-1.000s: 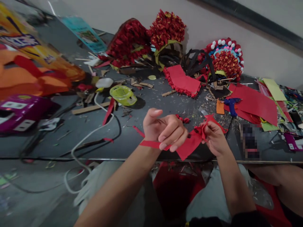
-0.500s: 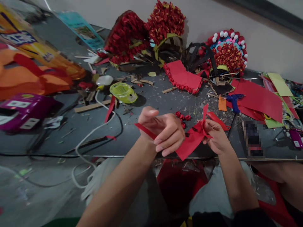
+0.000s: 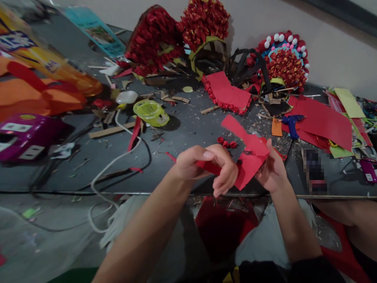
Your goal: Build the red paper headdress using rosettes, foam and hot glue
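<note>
My left hand [image 3: 210, 167] has its fingers curled round a narrow red strip, whose thin end sticks out to the left past the wrist. A cut sheet of red paper [image 3: 250, 159], with a long arm reaching up and left, is held at its right side by my right hand [image 3: 272, 169], thumb in front and fingers behind. The sheet's lower left part lies close beside my left fingers. Just beyond the hands, several small red paper rosettes [image 3: 226, 142] rest on the grey table [image 3: 188, 125].
Blue glue gun [image 3: 291, 124] and red sheets [image 3: 326, 120] at right. Yellow-green tape dispenser [image 3: 150, 113], white cable [image 3: 110, 167] and purple device [image 3: 28, 137] at left. Red flowered pieces [image 3: 206, 21] stand by the wall. A person's bare leg [image 3: 350, 214] shows at lower right.
The red paper has opened out and turned, its arm now pointing up-left. My right hand has shifted slightly right, its fingers behind the sheet. My left hand has moved slightly right.
</note>
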Demonstrator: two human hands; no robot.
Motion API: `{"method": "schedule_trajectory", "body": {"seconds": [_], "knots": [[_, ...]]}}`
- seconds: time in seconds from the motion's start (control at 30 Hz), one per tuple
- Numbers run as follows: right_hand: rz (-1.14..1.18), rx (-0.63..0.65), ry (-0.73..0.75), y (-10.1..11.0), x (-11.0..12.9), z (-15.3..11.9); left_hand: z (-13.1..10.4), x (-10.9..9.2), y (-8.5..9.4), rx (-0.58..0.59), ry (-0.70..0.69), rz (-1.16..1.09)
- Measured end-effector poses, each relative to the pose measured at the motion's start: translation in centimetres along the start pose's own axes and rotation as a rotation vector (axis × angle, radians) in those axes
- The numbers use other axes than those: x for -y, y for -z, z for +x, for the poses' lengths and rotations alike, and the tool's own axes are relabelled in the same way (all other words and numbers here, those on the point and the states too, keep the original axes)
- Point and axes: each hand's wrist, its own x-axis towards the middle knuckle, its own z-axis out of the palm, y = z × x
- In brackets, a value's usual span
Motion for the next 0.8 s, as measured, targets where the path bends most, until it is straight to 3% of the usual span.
{"method": "schedule_trajectory", "body": {"seconds": [0.17,0.37,0.57,0.8], "knots": [[-0.039,0.098,-0.033,-0.3,-1.3,0.0,0.0,-0.1,0.2,-0.03,-0.032,0.061],[-0.114,0.055,-0.011,-1.0,-2.2,0.1,-0.1,-0.3,0.1,-0.023,-0.003,0.238],[-0.17,0.102,-0.056,-1.2,-1.9,-0.1,-0.6,-0.3,-0.2,-0.127,0.08,0.365],[-0.21,0.051,-0.017,-1.1,-2.4,0.2,-0.1,-0.7,-1.1,-0.078,0.132,0.56]]}}
